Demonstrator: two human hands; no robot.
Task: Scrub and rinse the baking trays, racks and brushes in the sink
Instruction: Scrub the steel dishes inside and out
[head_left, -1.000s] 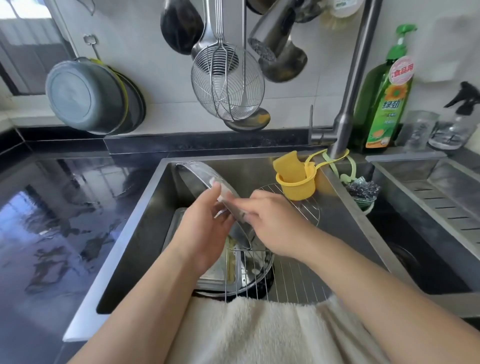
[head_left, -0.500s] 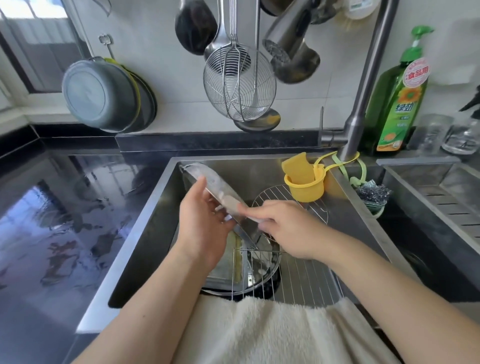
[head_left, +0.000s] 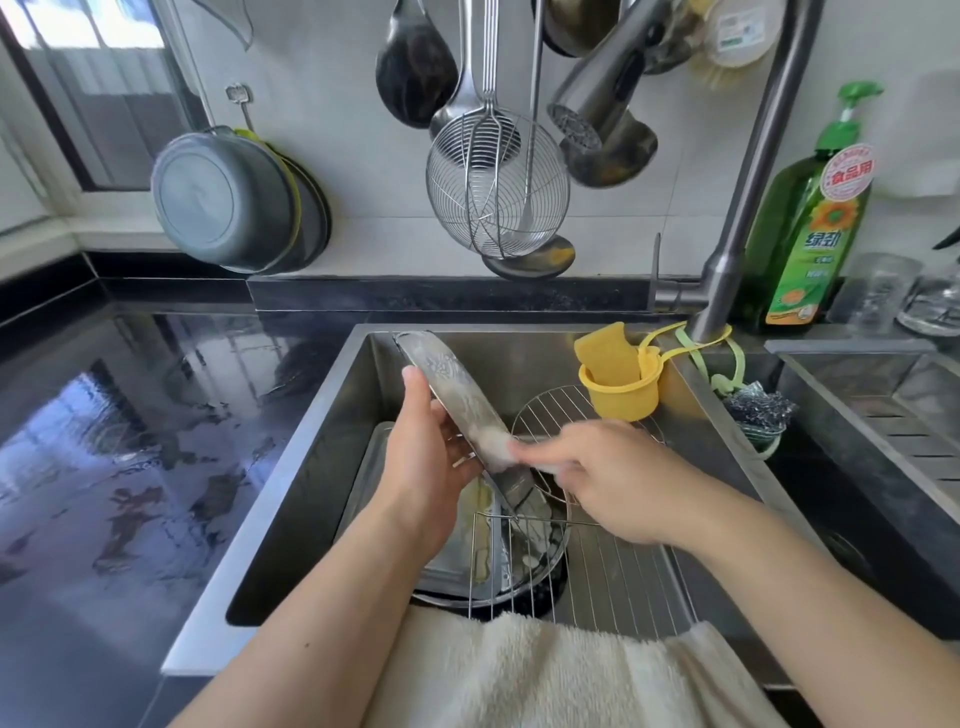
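A: What has changed over the last second?

B: The right hand (head_left: 613, 483) has slid down the tray (head_left: 467, 410) toward its lower end, and it is blurred, so it is probably mid-stroke. The white scrubbing pad (head_left: 498, 441) sits pressed against the tray's face, pinched in the right fingers; how exactly they curl is lost in the blur. The scrub of this tray looks to be under way, not finished, and no water runs from the tap (head_left: 587, 109).

A: And the left hand (head_left: 431, 452)?

B: It holds the tray from behind, thumb up along the left edge, fingers wrapped round the back.

A: Which way does the tray lie?

B: It stands on edge above the sink (head_left: 311, 467), tilted. Its long axis runs from the far left corner down toward the near right, the low end resting among the wire racks (head_left: 587, 582) and another tray (head_left: 374, 493) in the basin.
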